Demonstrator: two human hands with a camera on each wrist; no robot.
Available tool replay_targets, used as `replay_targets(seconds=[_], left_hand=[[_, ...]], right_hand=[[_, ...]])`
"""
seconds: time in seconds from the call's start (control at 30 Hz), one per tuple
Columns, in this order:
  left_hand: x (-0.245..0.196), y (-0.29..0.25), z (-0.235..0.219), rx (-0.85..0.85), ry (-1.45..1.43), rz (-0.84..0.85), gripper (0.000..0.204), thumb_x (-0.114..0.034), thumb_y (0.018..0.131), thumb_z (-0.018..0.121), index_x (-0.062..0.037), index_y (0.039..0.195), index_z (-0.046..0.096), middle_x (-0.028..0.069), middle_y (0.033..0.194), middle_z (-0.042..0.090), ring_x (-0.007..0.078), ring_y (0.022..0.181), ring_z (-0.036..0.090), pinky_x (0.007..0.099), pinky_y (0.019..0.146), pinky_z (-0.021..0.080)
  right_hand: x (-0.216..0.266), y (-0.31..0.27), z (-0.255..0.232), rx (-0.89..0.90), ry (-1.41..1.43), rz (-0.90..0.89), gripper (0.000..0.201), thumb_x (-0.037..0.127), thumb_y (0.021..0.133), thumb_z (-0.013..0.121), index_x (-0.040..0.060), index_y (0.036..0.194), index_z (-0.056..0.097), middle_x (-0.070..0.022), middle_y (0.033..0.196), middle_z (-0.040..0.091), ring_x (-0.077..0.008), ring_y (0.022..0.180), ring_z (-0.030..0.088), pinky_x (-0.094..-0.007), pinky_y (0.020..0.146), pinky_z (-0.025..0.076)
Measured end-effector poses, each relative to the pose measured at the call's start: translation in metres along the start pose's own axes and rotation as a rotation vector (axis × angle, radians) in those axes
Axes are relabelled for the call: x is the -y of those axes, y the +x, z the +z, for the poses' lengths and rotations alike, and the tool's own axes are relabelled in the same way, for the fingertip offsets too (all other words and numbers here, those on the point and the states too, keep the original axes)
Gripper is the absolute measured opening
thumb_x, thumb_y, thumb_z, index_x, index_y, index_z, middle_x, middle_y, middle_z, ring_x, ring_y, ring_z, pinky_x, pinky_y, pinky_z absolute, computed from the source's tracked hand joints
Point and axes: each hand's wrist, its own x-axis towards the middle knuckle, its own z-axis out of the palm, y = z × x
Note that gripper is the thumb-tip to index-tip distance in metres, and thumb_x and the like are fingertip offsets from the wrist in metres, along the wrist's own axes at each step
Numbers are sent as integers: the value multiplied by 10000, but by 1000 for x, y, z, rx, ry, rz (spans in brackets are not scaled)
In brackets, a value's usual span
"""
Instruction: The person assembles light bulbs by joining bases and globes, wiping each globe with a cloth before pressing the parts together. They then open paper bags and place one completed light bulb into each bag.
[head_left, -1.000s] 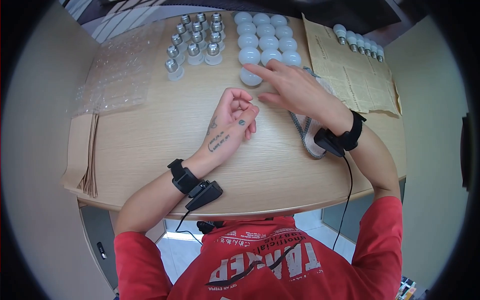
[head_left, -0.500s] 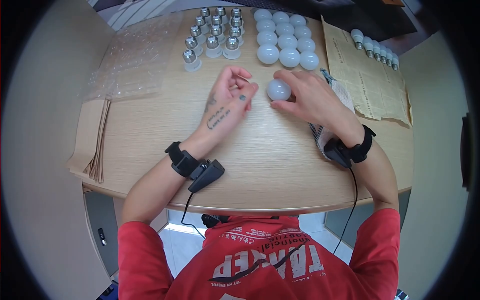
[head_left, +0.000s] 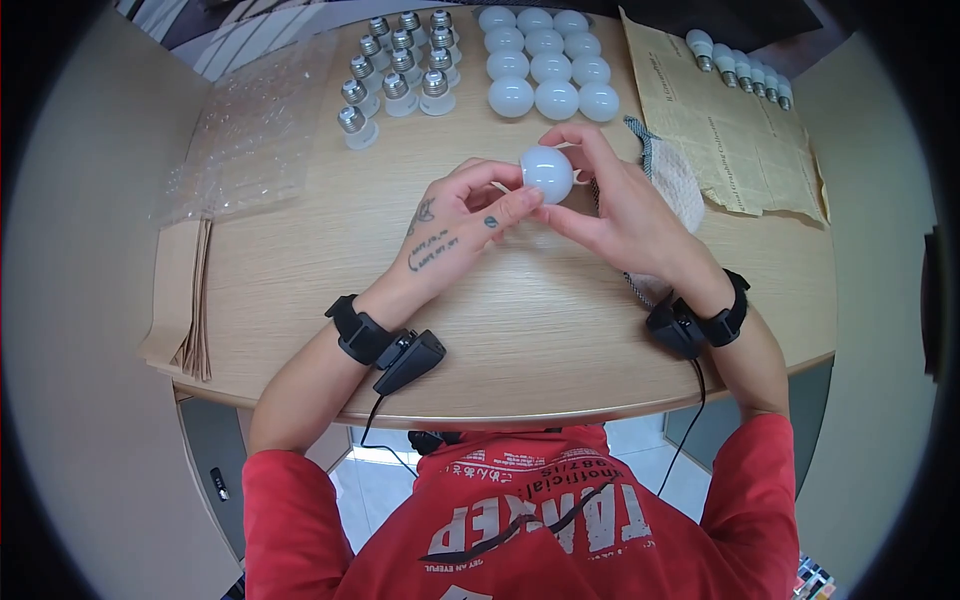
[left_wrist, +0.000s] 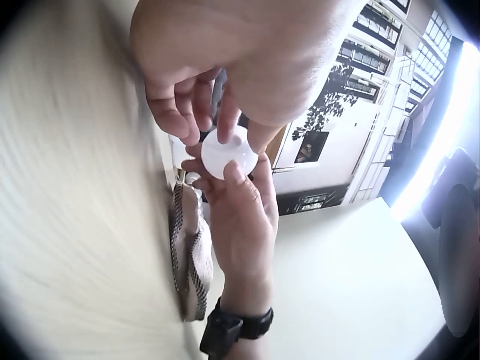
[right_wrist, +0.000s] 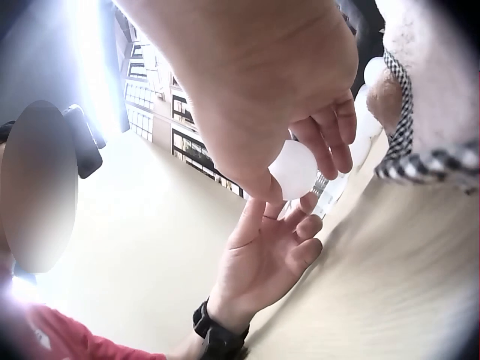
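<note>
While the left hand (head_left: 447, 228) and right hand (head_left: 642, 220) pinched the smooth bulb (head_left: 546, 172) in the frame's upper centre, loosening either too early could have dropped and cracked it on the surface (head_left: 520, 350).

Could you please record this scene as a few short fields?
Left hand: pinches the held bulb
Right hand: holds the same bulb
Held bulb: white, round, above the table
Round bulbs: four rows of three
Screw-topped pieces: standing, metal ends up
Small bulbs: along the printed paper's far edge
Checked-edge cloth: partly behind right hand
Clear plastic sheet: far left
Brown paper stack: near left
</note>
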Motion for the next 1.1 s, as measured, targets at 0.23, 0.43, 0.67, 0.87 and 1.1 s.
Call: replay_targets(seconds=[0.23,0.43,0.67,0.87,1.1], left_hand=[[6,0,-1,-48,-26,89,184,-141,914,693,2,1026,718,58,1190,534,107,856,576,249,714,476],[10,3,-5,-98,-60,95,193,-158,902,708,-5,1020,720,53,1165,539,93,837,567,238,696,470],[7,-1,-1,-124,-27,105,188,-154,891,723,-6,1007,723,26,1056,537,76,776,525,225,668,435],[7,-2,-1,-106,31,144,169,-131,896,715,4,999,722,9,951,535,76,717,492,222,642,409],[4,-4,-2,-114,75,159,175,-147,901,713,6,986,721,5,878,563,72,684,488,223,615,402]], right_hand=[[2,0,-11,-33,-179,-131,510,275,822,755,34,1203,517,-202,1109,628,-354,972,648,-380,805,522],[5,8,-76,19,-792,584,422,408,808,737,-9,771,688,-138,666,653,-260,660,654,-344,671,524],[-22,-5,-71,189,-772,570,340,331,765,682,-2,791,739,-231,712,669,-364,703,686,-412,695,555],[-9,5,-63,256,-778,657,290,256,741,670,-9,839,738,-224,756,683,-365,742,690,-415,742,557],[-10,5,-77,244,-593,542,263,214,789,634,-31,831,720,-210,739,671,-307,683,671,-380,684,531]])
